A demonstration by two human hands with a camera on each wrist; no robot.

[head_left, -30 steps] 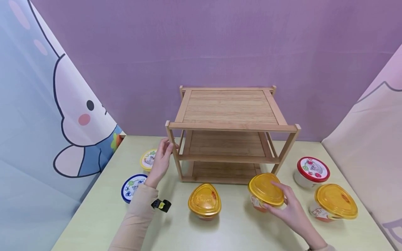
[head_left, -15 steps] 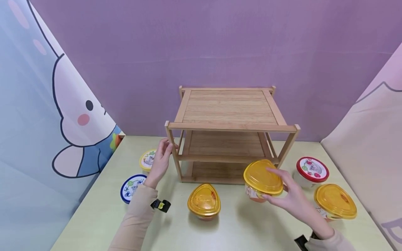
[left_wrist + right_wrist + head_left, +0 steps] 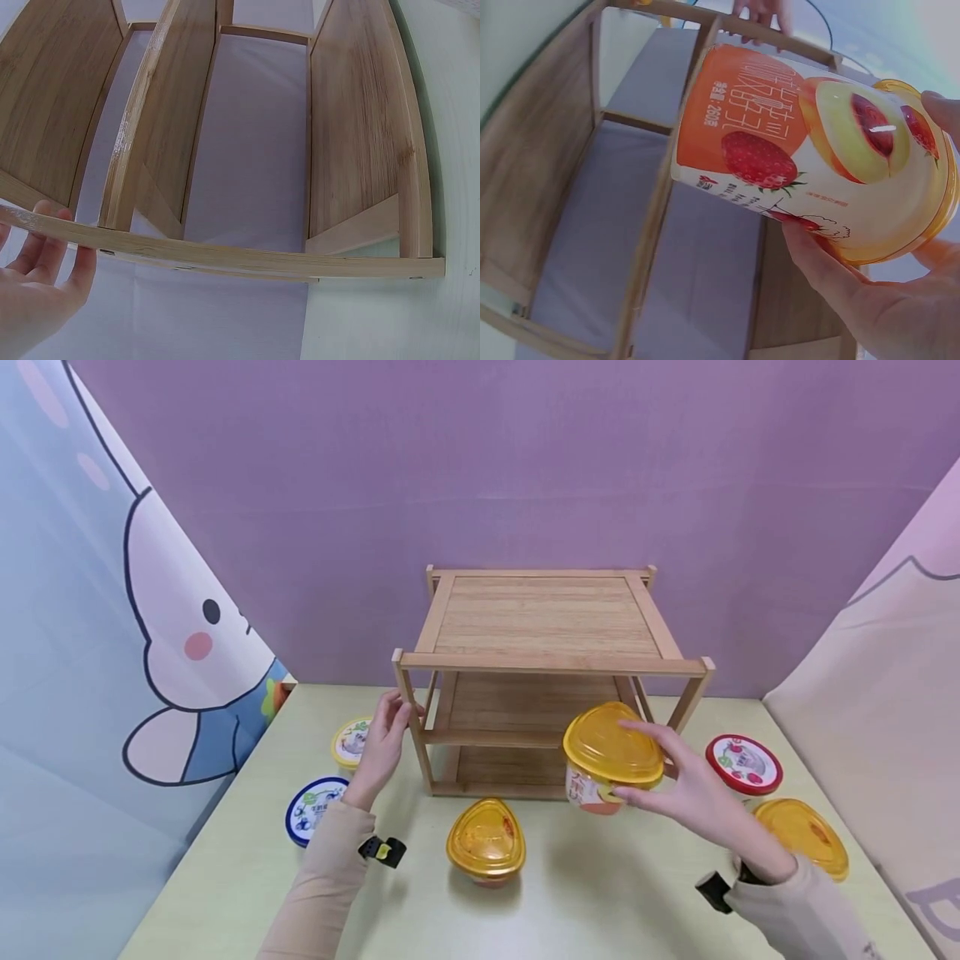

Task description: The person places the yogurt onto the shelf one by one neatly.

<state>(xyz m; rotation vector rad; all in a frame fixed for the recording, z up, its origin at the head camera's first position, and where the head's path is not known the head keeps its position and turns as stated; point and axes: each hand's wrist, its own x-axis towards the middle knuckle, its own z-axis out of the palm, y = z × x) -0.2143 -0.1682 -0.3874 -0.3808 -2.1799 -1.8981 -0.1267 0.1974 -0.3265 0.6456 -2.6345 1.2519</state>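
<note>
My right hand (image 3: 697, 793) grips a yogurt cup (image 3: 611, 747) by its sides, thumb and fingers around its yellow lid. The cup hangs above the table, overlapping the front right part of a wooden three-tier rack (image 3: 551, 618). In the right wrist view, fruit pictures and an orange band show on the cup wall (image 3: 780, 142). My left hand (image 3: 382, 747) holds the rack's front left post, fingers curled round it in the left wrist view, where the post (image 3: 225, 256) runs across the frame. A second yellow-lidded yogurt cup (image 3: 487, 839) stands in front of the rack.
To the right stand a red-lidded tub (image 3: 744, 764) and another yellow-lidded cup (image 3: 806, 835), partly behind my right arm. On the left are a blue-lidded tub (image 3: 315, 810) and a yellow-rimmed tub (image 3: 351, 742), both partly covered by my left arm. A purple cloth (image 3: 540, 468) hangs behind the rack.
My right hand has raised the yogurt cup off the table and carried it up and left, toward the middle shelf's front edge. The left hand has stayed on the post.
</note>
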